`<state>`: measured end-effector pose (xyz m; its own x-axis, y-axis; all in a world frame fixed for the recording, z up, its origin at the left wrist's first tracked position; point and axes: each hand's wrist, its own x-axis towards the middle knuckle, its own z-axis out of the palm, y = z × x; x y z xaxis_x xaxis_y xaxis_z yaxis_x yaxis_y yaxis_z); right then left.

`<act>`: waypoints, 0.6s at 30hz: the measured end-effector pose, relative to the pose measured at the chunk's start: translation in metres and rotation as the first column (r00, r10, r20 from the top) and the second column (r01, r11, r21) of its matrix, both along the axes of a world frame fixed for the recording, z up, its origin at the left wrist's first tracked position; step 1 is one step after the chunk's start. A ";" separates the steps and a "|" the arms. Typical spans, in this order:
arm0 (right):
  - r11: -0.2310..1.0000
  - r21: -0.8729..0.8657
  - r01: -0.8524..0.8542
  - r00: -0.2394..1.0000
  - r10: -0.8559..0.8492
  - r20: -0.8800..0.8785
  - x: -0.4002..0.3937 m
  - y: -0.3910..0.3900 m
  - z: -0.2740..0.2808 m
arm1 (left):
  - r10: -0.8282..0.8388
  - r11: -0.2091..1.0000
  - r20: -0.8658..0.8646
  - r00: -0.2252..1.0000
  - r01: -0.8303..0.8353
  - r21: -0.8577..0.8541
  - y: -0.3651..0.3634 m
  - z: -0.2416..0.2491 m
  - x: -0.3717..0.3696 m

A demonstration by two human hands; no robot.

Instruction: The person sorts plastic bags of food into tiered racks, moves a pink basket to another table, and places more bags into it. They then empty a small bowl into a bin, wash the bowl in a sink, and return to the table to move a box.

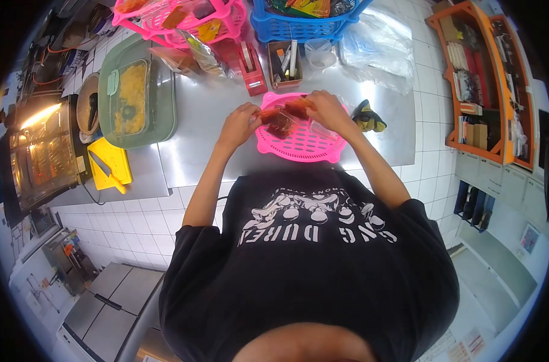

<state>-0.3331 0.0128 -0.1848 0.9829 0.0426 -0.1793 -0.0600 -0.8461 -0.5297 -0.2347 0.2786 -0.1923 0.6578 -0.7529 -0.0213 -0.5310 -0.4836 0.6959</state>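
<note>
Above a pink plastic basket [304,148] with a slotted surface, both my hands are closed on small packets with orange-red and dark brown contents. My left hand [243,122] pinches the orange packet [269,114] on the left. Between the fingers of my right hand [327,110] is the edge of a darker reddish packet [297,108]. A brown clear-wrapped packet [279,127] hangs or lies just below them, overlapping the basket. I cannot tell whether these are separate packets or one joined piece.
Behind the basket stand a red tape dispenser [250,69], a box of pens [285,78] and a blue basket [304,27]. Clear plastic bags [377,48] and a black-yellow cloth item [369,117] lie right. Leftward, a knife [105,169] rests on a yellow board [120,155].
</note>
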 end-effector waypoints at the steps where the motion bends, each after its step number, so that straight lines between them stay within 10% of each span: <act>1: 1.000 0.001 0.004 1.000 -0.004 0.001 -0.001 -0.002 -0.001 | -0.003 0.999 0.011 1.000 0.004 -0.037 0.002 0.005 -0.001; 8: 0.991 0.080 0.109 0.994 -0.108 -0.015 -0.008 0.001 -0.016 | -0.188 0.981 -0.112 0.976 0.192 0.018 0.005 0.061 -0.005; 15: 0.932 0.299 0.205 0.979 -0.201 -0.046 -0.013 0.012 -0.016 | -0.344 0.936 -0.175 0.923 0.351 0.012 -0.025 0.002 -0.014; 18: 0.927 0.311 0.209 0.977 -0.208 -0.036 -0.014 0.012 -0.027 | -0.223 0.973 0.091 0.971 0.228 -0.047 -0.033 -0.018 -0.020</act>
<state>-0.3473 0.0244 -0.2116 0.9752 -0.1091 -0.1928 -0.2190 -0.6067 -0.7641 -0.2549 0.2461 -0.2106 0.4688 -0.8802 0.0742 -0.6797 -0.3059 0.6667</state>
